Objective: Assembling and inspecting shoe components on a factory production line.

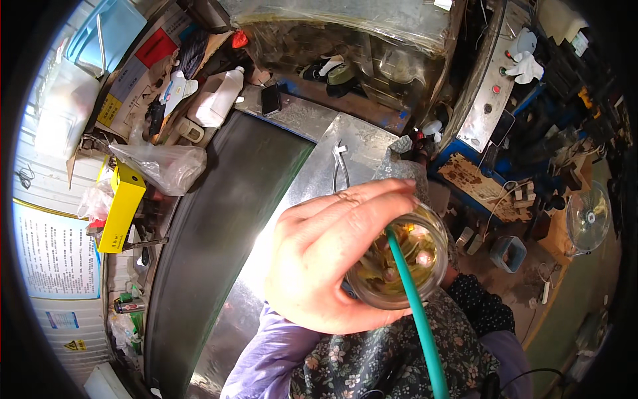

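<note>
Clock positions are read about the jar, with 12 o'clock at the top of the view. Nearest, 1 green straw (415,312) rises from the jar's mouth and leaves the view between 5 and 6 o'clock. The glass jar (432,292), right of centre and above the apron, holds yellowish liquid with leaves and pale pink pieces. The left hand (325,259), at 9 o'clock, clasps it, fingers bent around the upper side and thumb along the lower. The right hand (450,276), at 4 o'clock, is nearly hidden behind the jar beside a dotted dark cuff (485,302); the state of its fingers cannot be told. The floral apron (392,356) lies at 6 o'clock.

Beyond, pliers (341,166) rest at 11 o'clock on a metal bench (359,139); a black belt (232,193) runs alongside at 10 o'clock. A blue bin (508,254) stands at 3 o'clock. Farther out are a dark phone (270,100) at 11 o'clock, a clear plastic bag (169,166) at 10 o'clock, a yellow box (123,209) between 9 and 10 o'clock, and a panel with buttons (485,93) at 1 o'clock.
</note>
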A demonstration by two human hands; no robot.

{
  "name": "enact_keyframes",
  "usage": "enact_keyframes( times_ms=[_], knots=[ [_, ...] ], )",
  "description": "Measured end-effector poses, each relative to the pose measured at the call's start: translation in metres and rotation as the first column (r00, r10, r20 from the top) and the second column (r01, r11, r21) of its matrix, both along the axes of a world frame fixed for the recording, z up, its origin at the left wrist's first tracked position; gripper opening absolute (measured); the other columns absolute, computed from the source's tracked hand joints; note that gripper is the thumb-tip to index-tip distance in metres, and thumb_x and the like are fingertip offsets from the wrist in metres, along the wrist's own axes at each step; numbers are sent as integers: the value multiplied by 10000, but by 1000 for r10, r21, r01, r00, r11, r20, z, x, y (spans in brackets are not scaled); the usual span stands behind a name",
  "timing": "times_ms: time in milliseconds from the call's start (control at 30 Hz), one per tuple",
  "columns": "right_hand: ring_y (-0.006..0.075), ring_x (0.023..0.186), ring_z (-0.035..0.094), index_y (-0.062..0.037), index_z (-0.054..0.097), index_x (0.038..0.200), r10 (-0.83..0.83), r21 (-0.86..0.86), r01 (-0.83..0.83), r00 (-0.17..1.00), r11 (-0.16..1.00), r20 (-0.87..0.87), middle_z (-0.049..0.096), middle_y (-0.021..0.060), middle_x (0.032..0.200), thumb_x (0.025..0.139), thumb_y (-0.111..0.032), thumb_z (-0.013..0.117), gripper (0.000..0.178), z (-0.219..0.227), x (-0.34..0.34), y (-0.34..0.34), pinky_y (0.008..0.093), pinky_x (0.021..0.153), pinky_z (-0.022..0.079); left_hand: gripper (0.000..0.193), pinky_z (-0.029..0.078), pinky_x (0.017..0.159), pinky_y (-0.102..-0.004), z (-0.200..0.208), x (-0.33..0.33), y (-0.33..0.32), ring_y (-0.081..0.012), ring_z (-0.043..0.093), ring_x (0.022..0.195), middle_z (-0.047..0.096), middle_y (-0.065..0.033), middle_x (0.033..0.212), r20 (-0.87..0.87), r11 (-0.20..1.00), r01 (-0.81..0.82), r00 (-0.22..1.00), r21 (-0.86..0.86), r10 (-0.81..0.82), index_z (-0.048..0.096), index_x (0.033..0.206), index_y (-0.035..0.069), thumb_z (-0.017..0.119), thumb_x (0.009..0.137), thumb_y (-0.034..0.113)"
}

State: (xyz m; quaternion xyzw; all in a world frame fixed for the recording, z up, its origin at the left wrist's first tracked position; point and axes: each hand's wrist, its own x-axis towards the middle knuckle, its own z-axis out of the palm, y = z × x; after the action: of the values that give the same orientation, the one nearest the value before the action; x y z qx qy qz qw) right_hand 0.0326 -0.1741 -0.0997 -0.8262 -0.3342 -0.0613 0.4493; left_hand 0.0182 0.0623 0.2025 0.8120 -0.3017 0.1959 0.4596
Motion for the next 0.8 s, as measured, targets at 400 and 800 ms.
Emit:
enact_keyframes(
  times_ms=[400, 800],
  knots=[
    [366, 1224, 489, -142, 729, 1093, 5, 9, -5, 1000, 1000, 10, 631, 81, 1326, 742, -112, 783, 356, -3, -1, -5, 477, 1065, 361, 654, 583, 818, -398, -2, -1, -11, -378, 716, 976, 701, -241, 988, 40, 998, -68, 997, -11, 69, 649, 1065, -81, 916, 563, 242],
    [373, 1224, 490, -134, 732, 1091, 19, 18, -19, 1000, 1000, -5, 626, 84, 1338, 752, -127, 784, 343, -3, 0, -6, 473, 1066, 360, 640, 579, 805, -389, 0, -8, -10, -385, 719, 951, 695, -268, 1005, 38, 998, -54, 998, -13, 54, 647, 1074, -81, 911, 584, 236]
  ],
)
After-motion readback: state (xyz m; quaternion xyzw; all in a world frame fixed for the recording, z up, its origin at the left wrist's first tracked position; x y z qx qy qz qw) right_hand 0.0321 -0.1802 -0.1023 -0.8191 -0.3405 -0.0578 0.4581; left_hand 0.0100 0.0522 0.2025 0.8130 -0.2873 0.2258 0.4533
